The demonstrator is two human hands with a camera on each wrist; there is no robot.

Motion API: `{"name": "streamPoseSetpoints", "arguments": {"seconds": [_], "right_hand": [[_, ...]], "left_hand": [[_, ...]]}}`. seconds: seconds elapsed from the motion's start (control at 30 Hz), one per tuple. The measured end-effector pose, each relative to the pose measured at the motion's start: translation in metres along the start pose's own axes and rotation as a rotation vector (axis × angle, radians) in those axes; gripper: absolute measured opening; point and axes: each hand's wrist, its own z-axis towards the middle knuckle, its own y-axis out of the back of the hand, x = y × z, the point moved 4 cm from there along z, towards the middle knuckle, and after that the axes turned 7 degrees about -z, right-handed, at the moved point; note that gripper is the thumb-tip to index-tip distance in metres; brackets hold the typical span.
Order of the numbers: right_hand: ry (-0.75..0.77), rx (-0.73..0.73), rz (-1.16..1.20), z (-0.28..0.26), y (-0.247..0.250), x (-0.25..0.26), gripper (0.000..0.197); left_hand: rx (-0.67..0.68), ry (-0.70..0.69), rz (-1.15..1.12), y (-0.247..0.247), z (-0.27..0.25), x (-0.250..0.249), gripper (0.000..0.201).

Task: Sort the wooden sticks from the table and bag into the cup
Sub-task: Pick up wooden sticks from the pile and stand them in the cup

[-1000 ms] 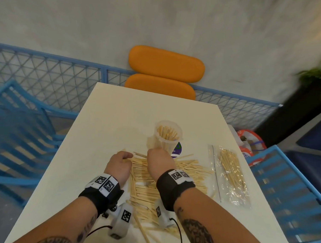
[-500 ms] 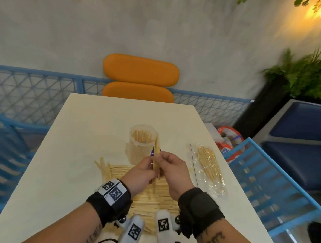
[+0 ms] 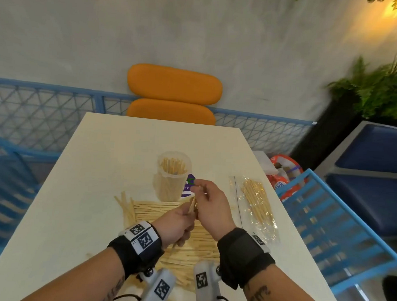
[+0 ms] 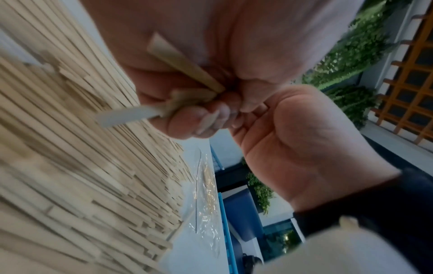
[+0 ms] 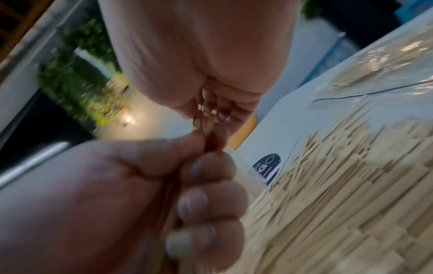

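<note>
My left hand (image 3: 176,222) holds a small bunch of sticks (image 3: 192,204) and my right hand (image 3: 210,202) pinches their tops, so I think I should line them up, then drop them straight into the cup (image 3: 173,175) just past the pile (image 3: 184,240) on the surface (image 3: 96,168).

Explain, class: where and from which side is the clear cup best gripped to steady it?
Grip the cup round its mid wall, coming from its left. It stands upright and round, sticks poke toward the open rim, and both hands work at its right and front, so the left side looks freest.
</note>
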Motion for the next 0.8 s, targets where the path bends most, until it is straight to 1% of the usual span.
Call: {"name": "streamPoseSetpoints", "arguments": {"seconds": [0.07, 0.13, 0.17, 0.2, 0.3, 0.37, 0.43, 0.5, 0.63, 0.67, 0.73, 0.8], "right_hand": [[0.016, 0.072, -0.036, -0.003, -0.016, 0.004, 0.025], [-0.002, 0.124, 0.060, -0.005, -0.030, 0.008, 0.032], [-0.012, 0.142, 0.096, -0.004, -0.038, 0.009, 0.033], [-0.006, 0.146, 0.078, -0.003, -0.046, 0.010, 0.032], [0.050, 0.174, -0.187, -0.002, -0.071, 0.011, 0.024], [0.077, 0.271, -0.362, -0.005, -0.094, 0.013, 0.020], [0.091, 0.395, -0.541, -0.009, -0.121, 0.014, 0.021], [0.109, 0.456, -0.722, -0.010, -0.147, 0.015, 0.028], [0.128, 0.443, -0.957, -0.010, -0.182, 0.016, 0.047], [0.135, 0.430, -0.983, -0.010, -0.187, 0.016, 0.045], [0.147, 0.418, -1.014, -0.007, -0.191, 0.016, 0.033], [0.118, 0.439, -0.997, -0.002, -0.189, 0.015, 0.025]], "left_hand": [[-0.028, -0.004, -0.058, 0.010, -0.005, 0.000, 0.010], [-0.076, 0.010, -0.144, 0.026, -0.010, 0.003, 0.010], [-0.127, 0.010, -0.176, 0.038, -0.013, 0.004, 0.011], [-0.202, 0.001, -0.197, 0.052, -0.015, 0.006, 0.013], [-0.506, -0.034, -0.179, 0.105, -0.025, 0.014, 0.017], [-0.683, -0.027, -0.195, 0.139, -0.033, 0.024, 0.018], [-0.783, 0.001, -0.224, 0.163, -0.040, 0.034, 0.017], [-0.809, 0.052, -0.240, 0.175, -0.046, 0.045, 0.014], [-0.766, 0.158, -0.255, 0.179, -0.051, 0.063, 0.012], [-0.750, 0.172, -0.261, 0.177, -0.051, 0.065, 0.012], [-0.721, 0.182, -0.275, 0.173, -0.050, 0.065, 0.013], [-0.702, 0.179, -0.298, 0.169, -0.048, 0.064, 0.012]]}}
